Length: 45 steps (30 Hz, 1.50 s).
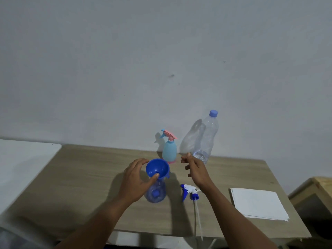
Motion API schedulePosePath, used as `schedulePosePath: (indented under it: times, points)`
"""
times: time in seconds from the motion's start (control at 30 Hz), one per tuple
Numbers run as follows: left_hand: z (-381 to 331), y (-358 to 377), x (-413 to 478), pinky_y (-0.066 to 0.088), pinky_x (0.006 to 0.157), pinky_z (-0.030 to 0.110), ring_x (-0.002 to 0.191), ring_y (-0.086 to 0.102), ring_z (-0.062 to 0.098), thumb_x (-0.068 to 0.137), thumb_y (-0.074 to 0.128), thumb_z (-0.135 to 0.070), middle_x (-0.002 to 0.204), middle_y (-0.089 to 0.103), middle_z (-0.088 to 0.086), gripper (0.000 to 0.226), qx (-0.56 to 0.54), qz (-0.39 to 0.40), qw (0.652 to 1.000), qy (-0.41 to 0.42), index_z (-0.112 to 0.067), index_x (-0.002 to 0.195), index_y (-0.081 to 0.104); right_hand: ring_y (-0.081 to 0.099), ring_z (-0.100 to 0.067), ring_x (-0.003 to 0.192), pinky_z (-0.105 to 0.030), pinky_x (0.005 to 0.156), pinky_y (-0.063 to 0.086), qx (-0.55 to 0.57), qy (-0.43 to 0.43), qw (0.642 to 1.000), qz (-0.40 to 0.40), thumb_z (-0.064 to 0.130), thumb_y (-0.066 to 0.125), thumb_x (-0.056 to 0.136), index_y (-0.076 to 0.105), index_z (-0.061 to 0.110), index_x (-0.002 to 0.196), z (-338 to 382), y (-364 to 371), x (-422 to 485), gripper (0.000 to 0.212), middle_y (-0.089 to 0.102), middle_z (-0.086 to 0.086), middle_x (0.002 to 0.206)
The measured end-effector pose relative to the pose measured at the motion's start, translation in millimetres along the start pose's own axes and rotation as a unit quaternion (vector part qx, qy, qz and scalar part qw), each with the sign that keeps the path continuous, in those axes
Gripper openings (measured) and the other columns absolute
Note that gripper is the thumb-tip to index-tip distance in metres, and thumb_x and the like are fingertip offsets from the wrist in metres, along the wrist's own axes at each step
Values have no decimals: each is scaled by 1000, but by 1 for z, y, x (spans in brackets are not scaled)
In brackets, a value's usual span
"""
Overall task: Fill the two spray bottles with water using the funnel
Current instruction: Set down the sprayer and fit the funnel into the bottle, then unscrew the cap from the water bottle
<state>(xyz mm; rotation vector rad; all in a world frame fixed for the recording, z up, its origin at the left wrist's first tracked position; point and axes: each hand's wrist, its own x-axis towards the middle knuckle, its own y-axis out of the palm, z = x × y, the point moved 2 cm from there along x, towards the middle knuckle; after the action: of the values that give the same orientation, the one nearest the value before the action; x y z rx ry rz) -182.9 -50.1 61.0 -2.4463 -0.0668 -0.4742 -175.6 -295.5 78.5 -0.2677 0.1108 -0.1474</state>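
Left hand (135, 178) holds the blue funnel (157, 168) atop the clear spray bottle (156, 193).

Dim, bluish room light. Soft shadows fall leftward from the water bottle (207, 138) onto the wall (125, 69) and beside the arms (100, 219) on the worktop (84, 177). Corners blur.
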Motion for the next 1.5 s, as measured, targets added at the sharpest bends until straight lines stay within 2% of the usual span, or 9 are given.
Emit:
schedulePosePath:
  times: [0.13, 0.2, 0.37, 0.53, 0.77, 0.97, 1.2, 1.37, 1.5]
  points:
    - [-32, -1, 35, 46, 100, 40, 114, 55, 10, 77, 58, -64, 123, 59, -12, 61, 49, -27, 998, 38, -21, 120, 63, 58, -10, 77, -34, 72, 48, -28, -30, 998, -44, 58, 42, 99, 69, 5, 100, 0, -44, 21, 60, 70, -15, 96]
    - [-57, 8, 63, 45, 99, 41, 114, 57, 15, 79, 57, -62, 122, 63, -7, 58, 53, -33, 996, 57, -20, 119, 63, 60, -14, 76, -39, 75, 52, -33, -42, 996, -71, 51, 49, 99, 68, 6, 94, 3, -70, 35, 50, 70, -16, 90]
    - [-120, 62, 127, 50, 96, 41, 109, 59, 13, 85, 68, -50, 122, 63, -9, 50, 26, 36, 998, 53, -24, 126, 58, 66, -20, 95, -44, 87, 56, -43, -47, 991, -119, 41, 56, 98, 67, 23, 107, 15, -126, 74, 23, 70, 4, 105]
    - [-135, 125, 158, 50, 99, 40, 119, 58, 20, 85, 71, -44, 132, 58, -1, 66, 8, 110, 994, -27, -21, 141, 45, 63, -16, 103, -28, 87, 47, -66, -69, 991, -97, 36, 52, 101, 62, 18, 126, 33, -157, 107, 32, 65, 7, 117]
    - [-135, 173, 173, 44, 110, 40, 132, 51, 26, 92, 69, -26, 149, 48, 5, 72, -62, 175, 977, -105, -19, 153, 31, 59, -25, 122, -48, 105, 49, -91, -46, 995, -6, 31, 52, 102, 43, 18, 148, 26, -163, 138, 49, 59, -8, 138]
    - [-139, 179, 156, 48, 107, 36, 122, 62, 22, 94, 67, -16, 140, 59, 9, 59, -134, 141, 975, -110, -15, 148, 43, 71, -19, 99, -39, 94, 56, -82, -90, 992, -17, 21, 75, 87, 52, 21, 141, 9, -169, 120, 59, 62, 2, 131]
    - [-157, 160, 109, 55, 99, 32, 105, 70, 12, 89, 71, -8, 117, 72, 8, 46, -219, 99, 967, -80, -14, 133, 61, 71, -9, 94, -16, 81, 54, -56, -155, 986, -27, 17, 78, 85, 57, 29, 130, 16, -191, 54, 51, 64, 18, 119]
    - [-168, 144, 65, 59, 88, 28, 94, 74, 12, 84, 77, -8, 98, 76, 6, 37, -242, 118, 960, -71, -15, 120, 69, 72, -13, 96, -29, 86, 59, -48, -143, 989, 4, 16, 78, 86, 59, 23, 134, 10, -205, 5, 52, 65, 10, 124]
    - [-169, 140, 21, 57, 80, 19, 87, 74, 9, 80, 80, -3, 89, 76, 3, 35, -263, 132, 953, -72, -14, 112, 71, 70, -20, 98, -27, 84, 59, -26, -114, 993, 31, 9, 77, 85, 60, 32, 126, -2, -206, -38, 50, 66, 5, 124]
